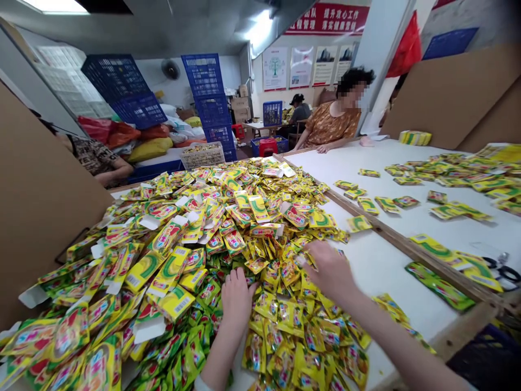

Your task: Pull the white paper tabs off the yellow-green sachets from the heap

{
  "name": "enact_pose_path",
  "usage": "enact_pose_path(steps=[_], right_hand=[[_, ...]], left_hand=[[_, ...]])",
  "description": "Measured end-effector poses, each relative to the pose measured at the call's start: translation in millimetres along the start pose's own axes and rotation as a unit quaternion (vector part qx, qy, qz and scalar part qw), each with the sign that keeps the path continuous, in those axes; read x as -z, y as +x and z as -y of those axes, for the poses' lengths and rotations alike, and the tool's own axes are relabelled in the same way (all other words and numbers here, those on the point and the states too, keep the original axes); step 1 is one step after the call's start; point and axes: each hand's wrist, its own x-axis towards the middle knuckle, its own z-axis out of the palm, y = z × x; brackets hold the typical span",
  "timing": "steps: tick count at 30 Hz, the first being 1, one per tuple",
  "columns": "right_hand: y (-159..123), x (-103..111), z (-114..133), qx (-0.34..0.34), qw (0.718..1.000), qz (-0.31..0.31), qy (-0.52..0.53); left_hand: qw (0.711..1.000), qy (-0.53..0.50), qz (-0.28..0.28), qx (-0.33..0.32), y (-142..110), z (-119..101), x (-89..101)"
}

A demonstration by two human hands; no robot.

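My left hand (237, 296) rests on the pile, between green candy packets (191, 345) and yellow candy packets (285, 320). Its thumb stands away from the bent fingers, and nothing shows in its grasp. To the right, my right hand (330, 267) reaches in over the yellow packets with its fingers curled. A small pale spot shows at its fingertips, but what they hold, if anything, is hidden. Small yellow-and-green cartons (166, 271), several with white flaps open, are heaped left of and beyond both hands.
A wooden strip (354, 209) divides the white table (366, 187), with more cartons on its far side. Black-handled scissors (507, 271) lie at the right. Cardboard (44, 190) walls the left. A person (334, 122) sits across; blue crates (209, 100) are stacked behind.
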Motion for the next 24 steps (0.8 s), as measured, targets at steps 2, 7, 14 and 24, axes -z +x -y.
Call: enact_pose_path(steps=[2,7,14,24], right_hand=[[2.2,-34.0,38.3,0.042,0.998,0.031,0.019],[-2.9,-65.9,59.5,0.063,0.995,0.037,0.064],[-30.2,-40.3,72.7,0.098,0.988,-0.034,0.111],[-52.9,-39.3,99.6,0.342,0.912,-0.214,0.073]], left_hand=[[1.0,-0.026,0.01,-0.005,1.5,7.4,3.9],[0.988,-0.153,0.011,0.013,-9.1,30.5,29.6],[0.903,-0.416,-0.027,0.099,-39.5,4.4,20.5],[0.692,-0.684,0.039,0.227,-66.7,-10.1,17.6]])
